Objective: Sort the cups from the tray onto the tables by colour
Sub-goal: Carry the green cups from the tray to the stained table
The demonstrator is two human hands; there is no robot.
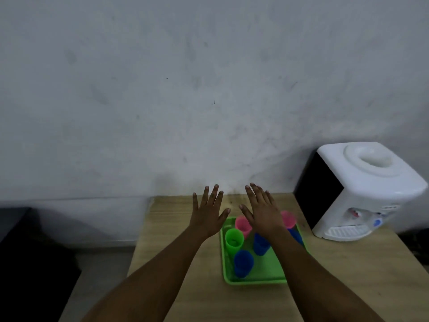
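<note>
A green tray [267,278] lies on the wooden table [176,231] and holds several upright cups. A green cup [234,239] stands at the tray's left, with a pink cup [242,225] just behind it. Another pink cup [289,219] stands at the back right. A blue cup [242,263] is nearest me, a second blue cup [260,245] is in the middle, and a third blue cup [297,235] shows partly behind my right forearm. My left hand [207,211] and my right hand [262,210] hover above the tray's far end, fingers spread flat, holding nothing.
A white water dispenser [362,189] stands on the table's right side against the grey wall. A dark piece of furniture [27,263] sits low at the left, across a gap of floor.
</note>
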